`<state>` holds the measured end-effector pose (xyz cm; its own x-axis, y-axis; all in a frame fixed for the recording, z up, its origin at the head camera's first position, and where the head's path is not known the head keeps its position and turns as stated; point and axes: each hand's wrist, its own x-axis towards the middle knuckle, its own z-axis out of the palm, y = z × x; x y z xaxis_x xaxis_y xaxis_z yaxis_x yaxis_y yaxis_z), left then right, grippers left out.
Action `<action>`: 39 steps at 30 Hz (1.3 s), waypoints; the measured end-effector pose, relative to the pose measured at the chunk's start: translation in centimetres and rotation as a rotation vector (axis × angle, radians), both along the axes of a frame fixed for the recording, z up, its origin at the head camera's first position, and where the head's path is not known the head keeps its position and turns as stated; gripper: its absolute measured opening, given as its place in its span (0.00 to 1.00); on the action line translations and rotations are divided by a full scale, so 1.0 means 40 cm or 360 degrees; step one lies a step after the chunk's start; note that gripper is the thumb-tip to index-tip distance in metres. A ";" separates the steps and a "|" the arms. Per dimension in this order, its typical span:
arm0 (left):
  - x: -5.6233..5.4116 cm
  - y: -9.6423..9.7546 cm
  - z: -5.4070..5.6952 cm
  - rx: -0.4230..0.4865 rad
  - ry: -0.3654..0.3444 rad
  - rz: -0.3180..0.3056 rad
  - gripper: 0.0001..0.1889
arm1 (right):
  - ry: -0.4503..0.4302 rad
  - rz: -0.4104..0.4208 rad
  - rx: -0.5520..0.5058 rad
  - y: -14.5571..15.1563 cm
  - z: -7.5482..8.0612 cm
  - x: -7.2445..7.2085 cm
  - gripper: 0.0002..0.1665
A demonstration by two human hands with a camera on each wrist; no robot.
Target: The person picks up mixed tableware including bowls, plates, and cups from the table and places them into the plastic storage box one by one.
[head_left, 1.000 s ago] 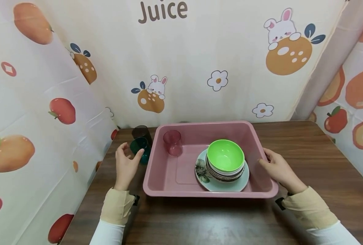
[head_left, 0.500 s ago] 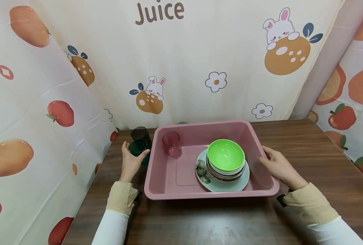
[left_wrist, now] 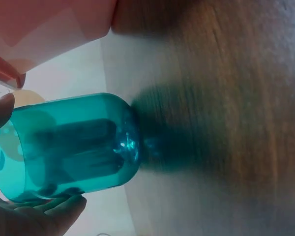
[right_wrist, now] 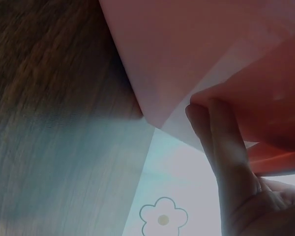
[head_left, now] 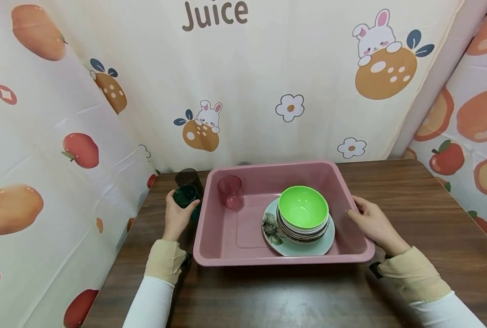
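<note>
A translucent teal cup stands on the table to the left of a pink plastic tub. My left hand holds that cup near its rim, thumb on the tub side and fingers on the opposite side. At the tub's right wall, my right hand grips the rim, with the thumb inside and fingers beneath the lip outside. Inside the tub, a clear pink cup stands at the back left. A bright green bowl tops a stack of bowls on a floral plate.
Just behind the teal cup stands a dark translucent cup, close to the tub's left wall. The brown wooden table backs onto a printed curtain, and more printed curtain runs along the left side.
My left hand has moved right and closed in around the teal cup, from fingers spread beside it to thumb and fingers on it. My right hand stays on the tub's rim.
</note>
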<state>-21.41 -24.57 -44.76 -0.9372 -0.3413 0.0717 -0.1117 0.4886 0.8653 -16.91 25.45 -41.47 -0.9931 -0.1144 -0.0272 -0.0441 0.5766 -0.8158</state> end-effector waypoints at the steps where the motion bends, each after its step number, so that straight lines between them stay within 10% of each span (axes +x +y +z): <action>1: 0.002 -0.002 0.000 -0.0005 0.0004 -0.0003 0.48 | 0.0002 -0.0004 0.0004 -0.001 0.001 0.003 0.33; 11: 0.037 -0.013 0.027 -0.0022 0.0014 -0.0032 0.46 | -0.0007 -0.0015 0.0024 -0.009 0.005 0.024 0.33; 25: 0.079 -0.005 0.162 -0.0033 0.0164 -0.0105 0.45 | -0.0066 0.0046 0.0029 0.005 0.017 0.025 0.36; 39: 0.128 0.073 0.285 -0.0084 0.0156 -0.0366 0.45 | 0.0245 0.0007 0.0128 0.023 0.164 0.007 0.41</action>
